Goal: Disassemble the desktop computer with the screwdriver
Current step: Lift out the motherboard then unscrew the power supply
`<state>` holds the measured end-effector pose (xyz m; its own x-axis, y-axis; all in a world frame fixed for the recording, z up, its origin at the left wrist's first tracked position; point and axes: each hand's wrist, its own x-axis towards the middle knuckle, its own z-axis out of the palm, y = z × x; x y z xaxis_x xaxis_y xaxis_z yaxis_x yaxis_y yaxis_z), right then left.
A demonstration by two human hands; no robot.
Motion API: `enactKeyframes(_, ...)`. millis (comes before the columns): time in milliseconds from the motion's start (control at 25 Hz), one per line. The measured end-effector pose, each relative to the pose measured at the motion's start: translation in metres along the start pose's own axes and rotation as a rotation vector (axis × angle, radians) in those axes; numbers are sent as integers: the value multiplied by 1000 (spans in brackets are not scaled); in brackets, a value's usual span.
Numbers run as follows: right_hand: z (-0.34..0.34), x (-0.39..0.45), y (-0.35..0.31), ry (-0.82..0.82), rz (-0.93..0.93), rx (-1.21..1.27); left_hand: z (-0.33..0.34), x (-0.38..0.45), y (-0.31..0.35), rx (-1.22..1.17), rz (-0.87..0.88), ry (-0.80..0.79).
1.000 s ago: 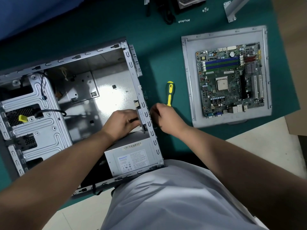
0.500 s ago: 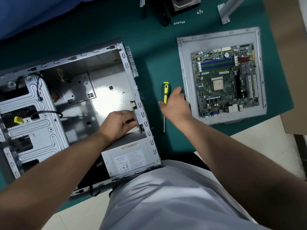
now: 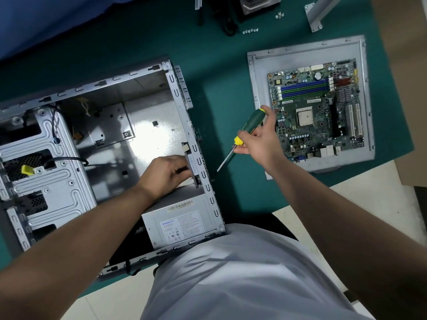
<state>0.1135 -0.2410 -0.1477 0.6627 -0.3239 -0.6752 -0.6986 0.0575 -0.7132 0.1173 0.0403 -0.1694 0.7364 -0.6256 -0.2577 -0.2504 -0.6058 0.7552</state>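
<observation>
The open grey metal computer case (image 3: 111, 144) lies on its side on the green worktop (image 3: 221, 65), and everything reads off it. The right hand (image 3: 258, 142) is up just off the case's right wall, its grip wrapped round the green-and-yellow-handled screwdriver (image 3: 245, 132), shaft angled down toward that wall with the tip close to it. The left hand (image 3: 166, 174) is inside the case, fingers curled against a small grey bracket (image 3: 193, 162) on the inner face of the same wall. Below that hand, in the case's near corner, sits the grey boxy power supply (image 3: 180, 222). Well right of the case, the green motherboard (image 3: 318, 107) rests on a flat grey metal panel (image 3: 256, 88). Beyond the case, small silver screws (image 3: 250, 31) lie in a row.
</observation>
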Motion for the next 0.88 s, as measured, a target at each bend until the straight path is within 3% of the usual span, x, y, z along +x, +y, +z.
enactKeyframes(200,4,-5,7,96,-1,260,-1,-1,6,-25,4,8)
enactKeyframes(880,11,-7,13,195,-2,339,-3,-1,6,-7,8,5)
